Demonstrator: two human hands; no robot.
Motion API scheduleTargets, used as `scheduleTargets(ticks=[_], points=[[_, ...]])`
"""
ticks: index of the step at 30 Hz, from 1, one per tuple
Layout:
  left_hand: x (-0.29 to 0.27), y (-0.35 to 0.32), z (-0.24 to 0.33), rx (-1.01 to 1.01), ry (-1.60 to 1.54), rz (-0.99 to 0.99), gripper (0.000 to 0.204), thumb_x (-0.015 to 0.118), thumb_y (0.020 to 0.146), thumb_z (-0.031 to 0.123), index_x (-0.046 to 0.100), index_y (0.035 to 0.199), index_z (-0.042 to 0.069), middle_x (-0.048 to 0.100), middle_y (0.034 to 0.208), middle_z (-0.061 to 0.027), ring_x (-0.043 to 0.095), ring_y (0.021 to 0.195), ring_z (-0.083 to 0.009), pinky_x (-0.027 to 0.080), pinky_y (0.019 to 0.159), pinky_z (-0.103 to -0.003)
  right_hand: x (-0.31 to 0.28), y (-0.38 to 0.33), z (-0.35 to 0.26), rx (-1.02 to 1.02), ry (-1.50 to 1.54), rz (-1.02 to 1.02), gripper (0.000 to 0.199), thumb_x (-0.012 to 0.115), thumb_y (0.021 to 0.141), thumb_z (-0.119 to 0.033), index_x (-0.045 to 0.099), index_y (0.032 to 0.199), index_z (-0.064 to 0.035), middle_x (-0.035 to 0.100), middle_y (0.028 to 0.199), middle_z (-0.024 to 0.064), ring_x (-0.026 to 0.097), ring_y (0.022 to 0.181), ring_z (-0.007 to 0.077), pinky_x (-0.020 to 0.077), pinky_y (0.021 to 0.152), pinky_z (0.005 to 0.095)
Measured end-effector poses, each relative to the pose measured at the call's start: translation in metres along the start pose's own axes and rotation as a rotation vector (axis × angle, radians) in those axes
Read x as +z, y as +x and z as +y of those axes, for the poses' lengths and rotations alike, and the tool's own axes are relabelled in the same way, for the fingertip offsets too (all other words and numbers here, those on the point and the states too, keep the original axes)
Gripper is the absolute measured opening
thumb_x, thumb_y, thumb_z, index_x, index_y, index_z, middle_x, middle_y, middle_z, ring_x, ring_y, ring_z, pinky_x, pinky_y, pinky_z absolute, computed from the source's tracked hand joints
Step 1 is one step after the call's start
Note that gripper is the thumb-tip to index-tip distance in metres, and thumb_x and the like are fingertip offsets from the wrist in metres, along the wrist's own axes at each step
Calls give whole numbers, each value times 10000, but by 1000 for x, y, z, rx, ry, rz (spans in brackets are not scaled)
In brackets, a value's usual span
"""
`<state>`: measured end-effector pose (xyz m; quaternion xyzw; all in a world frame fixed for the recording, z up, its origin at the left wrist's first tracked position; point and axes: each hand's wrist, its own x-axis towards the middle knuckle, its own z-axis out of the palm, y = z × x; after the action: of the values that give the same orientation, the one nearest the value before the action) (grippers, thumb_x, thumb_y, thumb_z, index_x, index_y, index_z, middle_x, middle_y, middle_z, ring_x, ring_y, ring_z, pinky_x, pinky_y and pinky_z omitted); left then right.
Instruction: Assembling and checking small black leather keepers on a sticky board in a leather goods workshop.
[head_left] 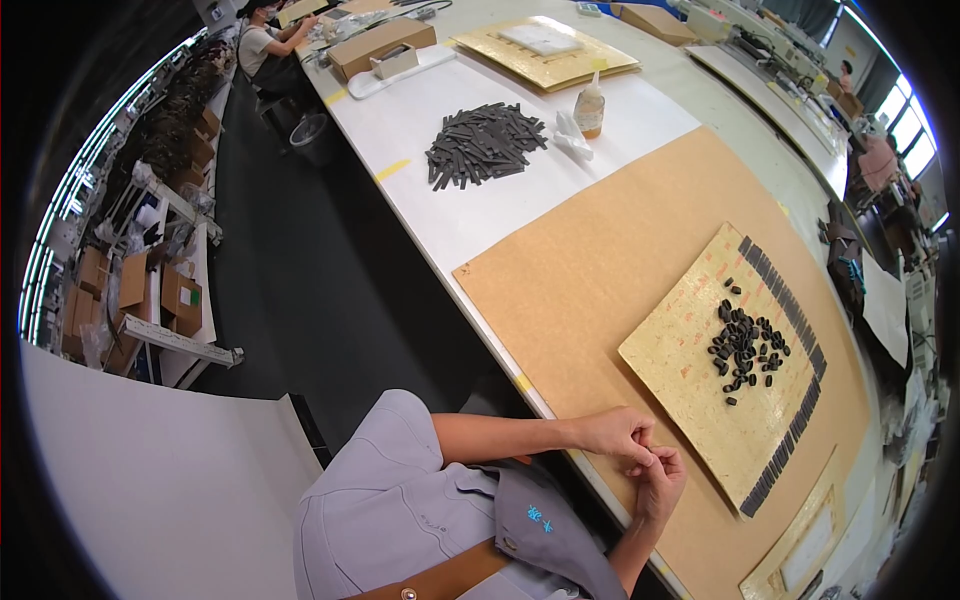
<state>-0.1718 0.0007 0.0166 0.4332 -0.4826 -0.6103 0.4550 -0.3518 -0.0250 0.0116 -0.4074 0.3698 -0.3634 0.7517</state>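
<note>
My left hand and my right hand meet at the table's near edge, fingertips pinched together. Whatever lies between the fingers is hidden or too small to make out. Just beyond them lies a yellowish board on brown paper. A heap of small black loops sits on the board. Black strips stand in a close row along its far right edge. Farther up the table, a loose pile of flat black strips rests on white paper.
A bottle of amber liquid stands beside crumpled white material. Stacked boards and a cardboard box lie at the far end. Another person sits at the far left. A shelf with boxes stands across the dark floor.
</note>
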Motion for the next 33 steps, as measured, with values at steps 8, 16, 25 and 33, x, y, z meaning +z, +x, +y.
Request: scheduleTargets(ticks=[8,16,25,33], points=[[2,-3,-1,13,-2,10,278,734,747,231,537,720,37,554,646,-25,495,601,-88,387,517,-239,3,-2,-2,3,-8,-2,79,599,840,1,532,880,16,596,716,89,583,570,139,523,556,270],[-6,3,-3,-43,95,-110,222,638,809,198,608,830,-20,595,691,-44,536,657,-90,445,589,-250,-1,-9,-10,43,-167,92,77,597,833,-30,536,861,9,582,686,69,558,540,123,512,544,263],[-20,7,5,-250,57,-147,137,625,842,146,623,845,9,553,687,29,480,605,-31,389,528,-191,3,8,-21,171,-177,0,100,620,837,-60,562,872,15,588,716,44,575,581,88,493,561,224],[-9,10,2,-320,38,-98,121,618,843,131,612,820,12,527,677,54,430,569,-3,327,487,-170,-3,-1,-19,183,-126,-6,108,619,828,-35,566,907,17,593,765,41,584,597,86,511,598,227]])
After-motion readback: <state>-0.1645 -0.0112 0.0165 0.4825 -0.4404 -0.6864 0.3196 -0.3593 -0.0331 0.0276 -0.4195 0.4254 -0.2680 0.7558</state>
